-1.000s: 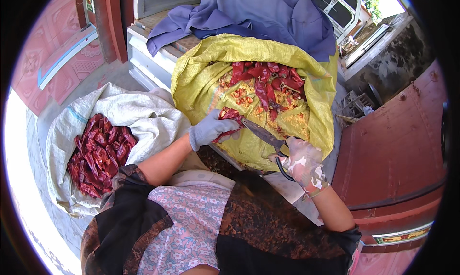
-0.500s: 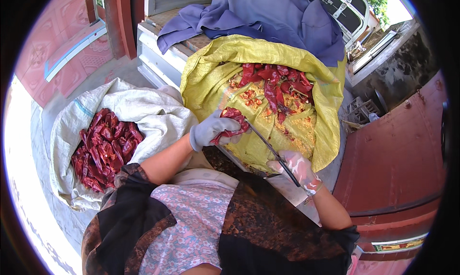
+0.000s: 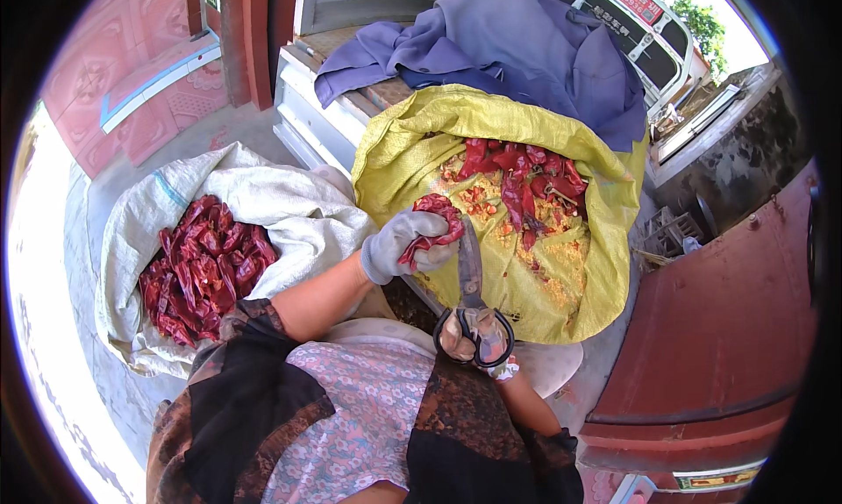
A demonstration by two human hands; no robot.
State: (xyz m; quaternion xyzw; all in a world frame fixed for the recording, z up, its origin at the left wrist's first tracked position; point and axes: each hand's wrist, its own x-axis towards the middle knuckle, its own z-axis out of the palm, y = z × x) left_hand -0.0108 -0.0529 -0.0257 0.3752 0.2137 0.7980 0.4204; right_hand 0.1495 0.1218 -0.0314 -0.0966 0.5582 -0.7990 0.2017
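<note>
My left hand (image 3: 402,243), in a grey glove, is closed around a dried red chili pepper (image 3: 441,213); some of the chili stays hidden in the fist. My right hand (image 3: 478,336), in a pale patterned glove, grips black-handled scissors (image 3: 471,271) by their finger loops. The blades point up, tips beside the chili, and look closed. Beyond both hands a yellow woven sack (image 3: 395,153) lies open, with whole red chilies (image 3: 526,175) and many yellow seeds inside. On the left a white woven sack (image 3: 303,201) holds a heap of dark red chilies (image 3: 206,267).
Behind the yellow sack, purple-blue cloth (image 3: 544,48) drapes over a white vehicle bed (image 3: 303,109). A large red metal panel (image 3: 702,311) stands to the right, near a small crate (image 3: 671,232). Pink tiles (image 3: 123,57) cover the wall at far left.
My right hand has moved left and nearer my body, turning the scissors from a slant to nearly upright. The left hand still holds the chili. The whole view has shifted slightly.
</note>
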